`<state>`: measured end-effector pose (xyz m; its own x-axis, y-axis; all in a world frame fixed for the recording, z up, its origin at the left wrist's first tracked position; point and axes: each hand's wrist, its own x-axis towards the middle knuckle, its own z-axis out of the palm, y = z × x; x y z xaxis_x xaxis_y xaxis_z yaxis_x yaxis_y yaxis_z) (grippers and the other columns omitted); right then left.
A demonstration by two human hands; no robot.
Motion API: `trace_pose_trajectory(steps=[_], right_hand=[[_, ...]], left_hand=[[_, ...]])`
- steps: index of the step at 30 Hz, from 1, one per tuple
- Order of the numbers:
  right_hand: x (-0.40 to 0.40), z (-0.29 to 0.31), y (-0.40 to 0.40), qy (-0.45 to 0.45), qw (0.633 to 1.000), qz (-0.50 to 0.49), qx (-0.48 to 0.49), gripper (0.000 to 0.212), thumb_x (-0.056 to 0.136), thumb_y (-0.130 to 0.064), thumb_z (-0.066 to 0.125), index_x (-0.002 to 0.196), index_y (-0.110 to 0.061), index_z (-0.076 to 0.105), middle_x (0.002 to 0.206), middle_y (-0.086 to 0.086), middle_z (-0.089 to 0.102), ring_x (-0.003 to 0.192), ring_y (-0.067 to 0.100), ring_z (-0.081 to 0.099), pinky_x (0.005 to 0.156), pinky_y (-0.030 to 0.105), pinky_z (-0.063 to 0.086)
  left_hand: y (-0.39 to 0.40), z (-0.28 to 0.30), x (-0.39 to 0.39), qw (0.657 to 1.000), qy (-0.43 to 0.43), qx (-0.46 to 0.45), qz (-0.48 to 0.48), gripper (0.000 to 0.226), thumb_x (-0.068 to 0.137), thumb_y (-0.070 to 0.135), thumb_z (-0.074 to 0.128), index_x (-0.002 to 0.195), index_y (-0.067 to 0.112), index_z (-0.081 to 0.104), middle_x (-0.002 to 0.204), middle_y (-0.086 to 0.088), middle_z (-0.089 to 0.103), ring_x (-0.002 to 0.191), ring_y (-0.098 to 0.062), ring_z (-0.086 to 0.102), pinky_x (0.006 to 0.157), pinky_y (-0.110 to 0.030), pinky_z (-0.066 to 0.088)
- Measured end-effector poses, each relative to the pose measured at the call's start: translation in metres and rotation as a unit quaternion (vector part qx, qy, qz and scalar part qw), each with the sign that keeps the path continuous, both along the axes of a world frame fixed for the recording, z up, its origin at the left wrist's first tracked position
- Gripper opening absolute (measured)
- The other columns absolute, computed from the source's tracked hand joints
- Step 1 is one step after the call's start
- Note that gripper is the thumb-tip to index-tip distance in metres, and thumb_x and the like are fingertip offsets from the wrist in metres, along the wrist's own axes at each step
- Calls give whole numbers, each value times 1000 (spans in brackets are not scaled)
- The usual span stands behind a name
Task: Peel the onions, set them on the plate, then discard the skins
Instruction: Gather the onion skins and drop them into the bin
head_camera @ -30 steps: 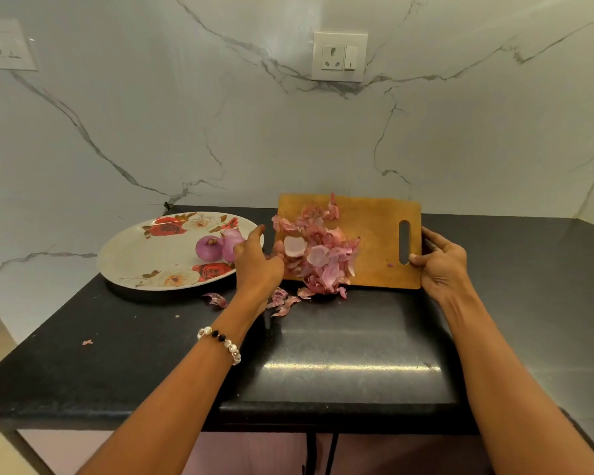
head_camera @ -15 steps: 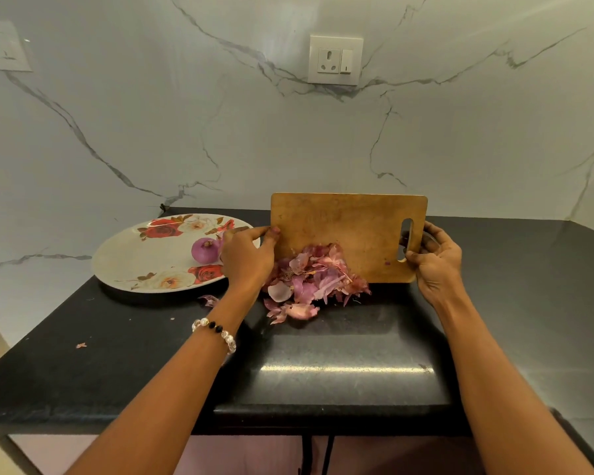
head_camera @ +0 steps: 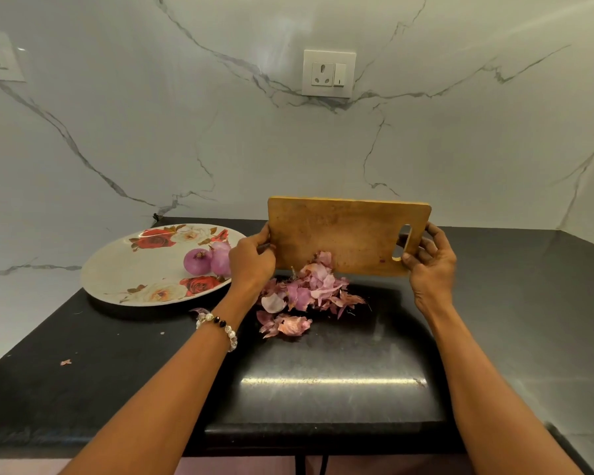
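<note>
The wooden cutting board [head_camera: 343, 234] stands nearly upright, lifted off the black counter. My left hand [head_camera: 251, 262] grips its left edge and my right hand [head_camera: 429, 260] grips its handle end by the slot. A heap of pink onion skins [head_camera: 309, 289] lies on the counter below the board's lower edge, with a few pieces still touching the board. Two peeled purple onions [head_camera: 206, 260] sit on the floral plate [head_camera: 134, 269] to the left, partly hidden by my left hand.
The black counter [head_camera: 323, 371] ends at a front edge near me. Stray skin bits [head_camera: 66, 362] lie at the front left. A marble wall with a socket [head_camera: 329, 73] rises behind. A small dark object [head_camera: 156, 216] sits at the wall behind the plate.
The board went from lying flat with the skins on it to standing nearly upright. The skins slid off onto the counter. My left hand moved from the skins to the board's left edge.
</note>
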<state>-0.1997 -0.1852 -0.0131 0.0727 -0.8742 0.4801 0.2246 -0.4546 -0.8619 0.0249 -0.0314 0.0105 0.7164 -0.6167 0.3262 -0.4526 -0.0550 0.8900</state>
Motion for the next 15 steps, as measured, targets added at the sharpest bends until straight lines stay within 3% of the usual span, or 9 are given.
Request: trace_pose_trajectory(steps=[4, 7, 10, 15], right_hand=[[4, -4, -3, 30, 999, -14, 16, 70, 83, 27, 51, 138, -15, 48, 118, 19, 66, 108, 27, 67, 79, 23, 58], [3, -2, -5, 16, 999, -29, 15, 68, 84, 26, 52, 140, -12, 47, 119, 18, 66, 107, 25, 67, 79, 22, 58], [7, 0, -5, 16, 998, -31, 45, 66, 85, 24, 52, 141, -11, 46, 117, 16, 66, 108, 28, 67, 75, 21, 58], [11, 19, -3, 36, 998, -44, 12, 67, 86, 19, 56, 143, -14, 47, 118, 11, 68, 106, 20, 69, 87, 31, 58]], left_hand=[[0, -5, 1, 999, 15, 41, -31, 65, 88, -9, 41, 146, 21, 36, 142, -6, 50, 116, -29, 58, 95, -50, 49], [-4, -4, 4, 999, 13, 35, -35, 67, 87, -11, 40, 146, 21, 35, 143, -6, 48, 117, -29, 57, 96, -52, 48], [-7, 0, 7, 999, 11, 33, -42, 69, 86, -11, 39, 147, 23, 34, 144, -5, 48, 118, -29, 56, 96, -51, 49], [-9, 14, 15, 999, 7, -4, -46, 74, 86, -10, 40, 149, 28, 29, 149, -2, 40, 119, -30, 53, 88, -37, 54]])
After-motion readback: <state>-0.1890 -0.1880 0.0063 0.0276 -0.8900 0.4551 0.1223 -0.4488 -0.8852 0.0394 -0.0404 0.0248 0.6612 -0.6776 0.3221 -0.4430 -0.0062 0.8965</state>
